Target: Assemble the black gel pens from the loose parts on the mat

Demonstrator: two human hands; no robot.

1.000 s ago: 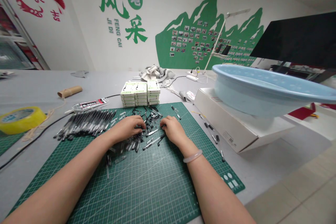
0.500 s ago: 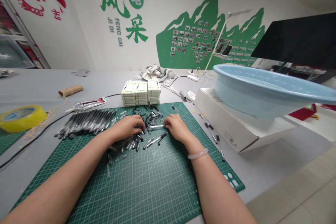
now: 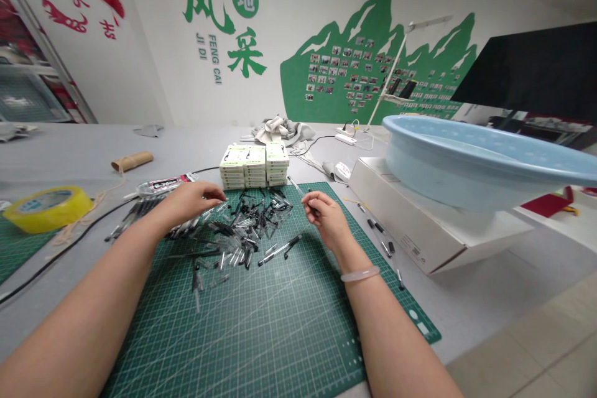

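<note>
My right hand [image 3: 325, 214] is closed on a clear pen [image 3: 295, 185], whose end sticks up and left past the fingertips above the green cutting mat [image 3: 298, 329]. To the left, my left hand [image 3: 201, 198] hovers at the edge of the pen row with thumb and fingers apart, and nothing shows between them. Partly hidden under that forearm is the row of black-and-clear pens [image 3: 133, 219]. Between the hands spreads a loose pile of black caps and clear pen parts [image 3: 242, 227]. A single pen [image 3: 280, 251] lies in front of the pile.
Stacked small boxes [image 3: 254, 168] stand behind the mat. At right, a blue basin [image 3: 429, 168] rests on a white carton [image 3: 410, 224], with several pen pieces [image 3: 386, 249] beside it. Yellow tape [image 3: 49, 208], a bamboo piece [image 3: 132, 161] and a black cable [image 3: 60, 264] lie left.
My left hand has moved left and up from the pile to the pen row, its fingers opening. My right hand has lifted slightly, tilting the pen upward from the mat.
</note>
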